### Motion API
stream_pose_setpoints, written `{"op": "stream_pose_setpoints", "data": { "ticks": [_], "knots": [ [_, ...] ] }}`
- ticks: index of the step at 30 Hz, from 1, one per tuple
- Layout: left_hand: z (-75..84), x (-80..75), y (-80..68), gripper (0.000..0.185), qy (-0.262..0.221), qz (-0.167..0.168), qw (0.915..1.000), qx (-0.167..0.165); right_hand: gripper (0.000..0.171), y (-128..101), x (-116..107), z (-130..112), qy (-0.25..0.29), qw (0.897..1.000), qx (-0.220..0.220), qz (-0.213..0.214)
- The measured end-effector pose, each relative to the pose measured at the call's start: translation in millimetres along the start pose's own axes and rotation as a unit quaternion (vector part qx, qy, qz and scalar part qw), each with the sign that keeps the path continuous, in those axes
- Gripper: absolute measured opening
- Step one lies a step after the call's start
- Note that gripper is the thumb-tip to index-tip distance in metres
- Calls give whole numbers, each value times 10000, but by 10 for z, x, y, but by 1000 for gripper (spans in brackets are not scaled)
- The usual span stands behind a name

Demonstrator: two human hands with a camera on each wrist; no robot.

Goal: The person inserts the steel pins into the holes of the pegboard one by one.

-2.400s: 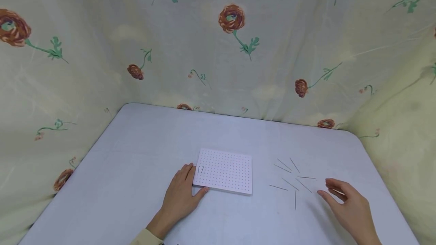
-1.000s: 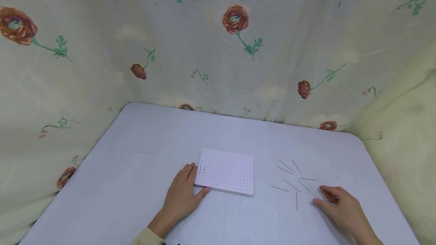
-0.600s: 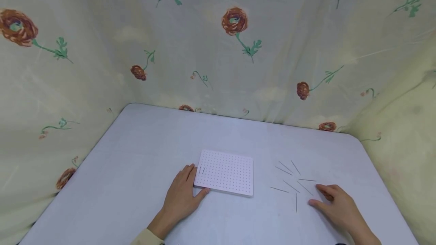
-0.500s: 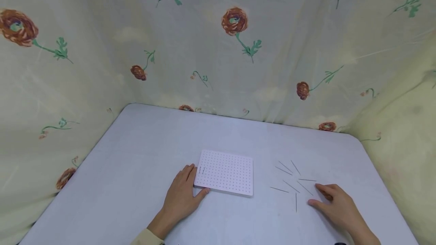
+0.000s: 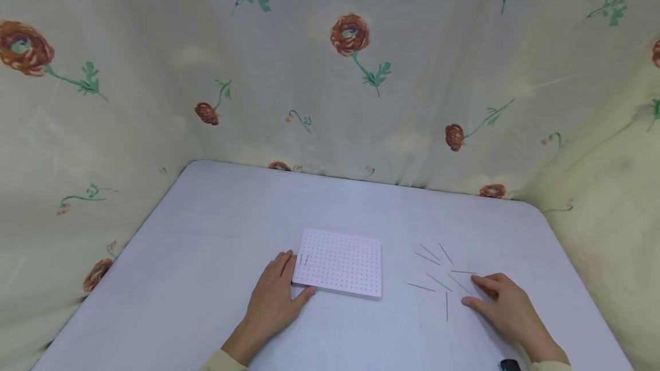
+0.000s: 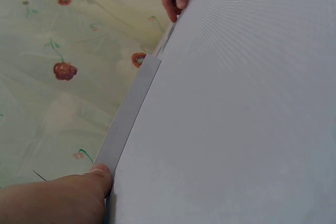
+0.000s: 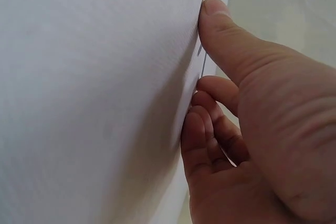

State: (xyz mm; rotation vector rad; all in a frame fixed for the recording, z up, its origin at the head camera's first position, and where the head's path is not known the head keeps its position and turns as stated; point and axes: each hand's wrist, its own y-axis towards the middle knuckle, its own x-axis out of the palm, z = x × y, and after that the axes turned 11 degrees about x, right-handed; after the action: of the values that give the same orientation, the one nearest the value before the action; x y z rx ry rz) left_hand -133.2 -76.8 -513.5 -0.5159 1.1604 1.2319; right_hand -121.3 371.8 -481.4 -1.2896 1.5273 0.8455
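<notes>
A white pegboard point(image 5: 340, 262) with rows of small holes lies flat on the table; two short, thin dark pins point(image 5: 304, 259) stand up near its left edge. My left hand point(image 5: 273, 296) holds its near left corner, thumb along the front side and fingers at the left side. In the left wrist view the thumb point(image 6: 102, 171) presses the board's side. To the right lie several thin, dark needle-like sticks point(image 5: 439, 282). My right hand point(image 5: 507, 305) is low beside them, thumb and index finger apart, fingertips close to the ends of the nearest sticks.
A white cloth covers the table point(image 5: 232, 205). Flower-patterned curtains point(image 5: 402, 73) hang close behind it and along both sides. A small black object point(image 5: 509, 364) shows at the bottom edge by my right wrist.
My right hand has come down and moved left towards the sticks, its thumb and index finger still apart. My left hand keeps its place at the pegboard's corner; board and sticks stay put.
</notes>
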Motion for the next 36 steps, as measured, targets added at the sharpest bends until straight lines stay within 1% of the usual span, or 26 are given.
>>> {"op": "stream_pose_setpoints", "data": {
  "ticks": [7, 19, 28, 31, 36],
  "knots": [
    [-1, 3, 4, 82, -21, 7, 10000, -16, 68, 11, 0, -6, -146, 9998, -67, 76],
    [2, 1, 8, 81, -18, 1, 10000, -38, 47, 5, 6, -33, -43, 9993, -253, 259],
    [-2, -9, 13, 82, 39, 74, 10000, 33, 34, 16, -19, -56, -91, 9974, -517, 499],
    [-8, -3, 15, 82, 39, 105, 9999, 47, 30, 14, -18, -70, -79, 9974, -521, 488],
    [-12, 12, 11, 82, 47, 93, 9999, 39, 22, 15, -4, -76, 10, 9980, -404, 493]
  ]
}}
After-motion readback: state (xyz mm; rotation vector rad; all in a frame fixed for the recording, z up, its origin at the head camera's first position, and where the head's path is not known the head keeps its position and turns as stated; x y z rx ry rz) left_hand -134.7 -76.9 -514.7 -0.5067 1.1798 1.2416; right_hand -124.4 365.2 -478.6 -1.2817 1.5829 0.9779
